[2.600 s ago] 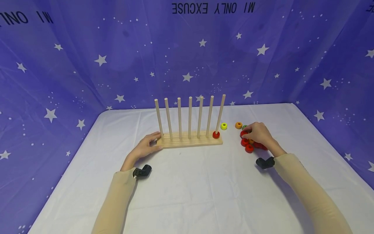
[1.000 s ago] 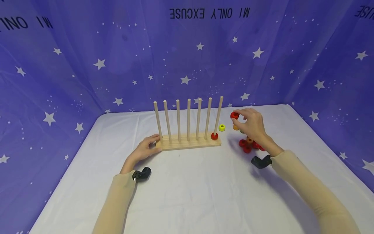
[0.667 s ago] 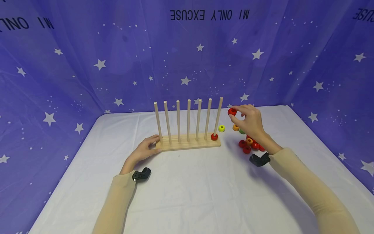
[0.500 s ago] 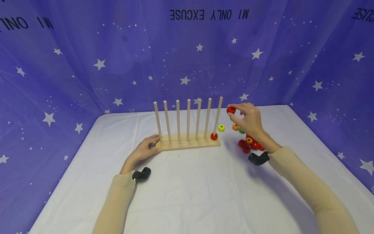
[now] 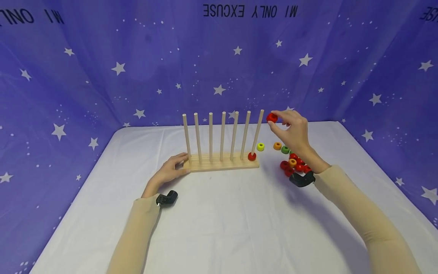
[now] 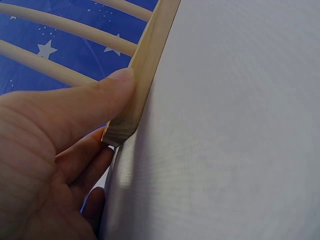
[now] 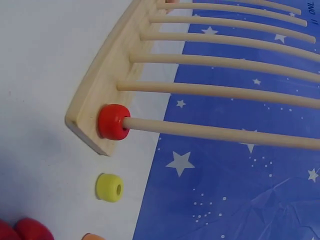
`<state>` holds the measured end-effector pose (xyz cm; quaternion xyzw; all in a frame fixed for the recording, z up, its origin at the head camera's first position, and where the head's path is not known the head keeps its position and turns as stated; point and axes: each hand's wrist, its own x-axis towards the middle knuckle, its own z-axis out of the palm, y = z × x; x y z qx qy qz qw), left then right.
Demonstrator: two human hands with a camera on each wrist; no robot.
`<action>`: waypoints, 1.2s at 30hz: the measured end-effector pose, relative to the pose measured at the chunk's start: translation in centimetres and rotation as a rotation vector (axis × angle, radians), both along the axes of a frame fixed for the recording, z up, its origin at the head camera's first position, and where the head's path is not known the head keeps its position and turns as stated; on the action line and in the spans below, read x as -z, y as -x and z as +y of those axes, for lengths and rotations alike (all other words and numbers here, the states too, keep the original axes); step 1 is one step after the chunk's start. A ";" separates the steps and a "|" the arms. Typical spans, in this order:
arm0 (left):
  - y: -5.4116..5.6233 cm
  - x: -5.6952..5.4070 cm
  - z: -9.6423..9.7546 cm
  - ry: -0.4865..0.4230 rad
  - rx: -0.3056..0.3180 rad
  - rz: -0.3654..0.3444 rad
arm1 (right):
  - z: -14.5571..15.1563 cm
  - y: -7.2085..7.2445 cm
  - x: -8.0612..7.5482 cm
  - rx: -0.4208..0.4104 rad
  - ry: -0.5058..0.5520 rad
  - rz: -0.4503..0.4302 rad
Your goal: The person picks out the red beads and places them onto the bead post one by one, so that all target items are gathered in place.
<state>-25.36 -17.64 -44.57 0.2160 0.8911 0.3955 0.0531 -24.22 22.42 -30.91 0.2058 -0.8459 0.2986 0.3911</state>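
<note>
A wooden peg stand (image 5: 219,164) with several upright pegs stands on the table. My left hand (image 5: 168,170) grips its left end; in the left wrist view the thumb (image 6: 112,90) presses the front edge and the fingers lie behind. One red bead (image 5: 251,156) sits at the foot of the rightmost peg (image 7: 215,132). My right hand (image 5: 295,131) pinches another red bead (image 5: 272,118) between thumb and fingers. It is raised just right of that peg's upper end, apart from it. The right wrist view shows neither this hand nor its bead.
A yellow bead (image 5: 261,147) lies just right of the stand, with an orange bead (image 5: 277,146) and a green bead (image 5: 285,149) farther right. Below my right hand, several red beads (image 5: 299,168) cluster around another orange bead (image 5: 292,163). A purple starry cloth (image 5: 219,61) hangs behind the table.
My right hand has lifted a red bead from the pile and carried it up and left, beside the rightmost peg's upper end. My left hand keeps its hold on the stand.
</note>
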 end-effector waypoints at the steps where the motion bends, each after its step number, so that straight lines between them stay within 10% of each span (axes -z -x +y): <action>1: 0.0 -0.1 0.0 0.000 -0.002 -0.004 | -0.1 0.0 -0.1 -0.001 0.000 0.004; 36: -0.3 -0.2 0.1 -0.007 -0.015 -0.040 | -2.4 0.8 -2.2 -0.061 0.054 0.013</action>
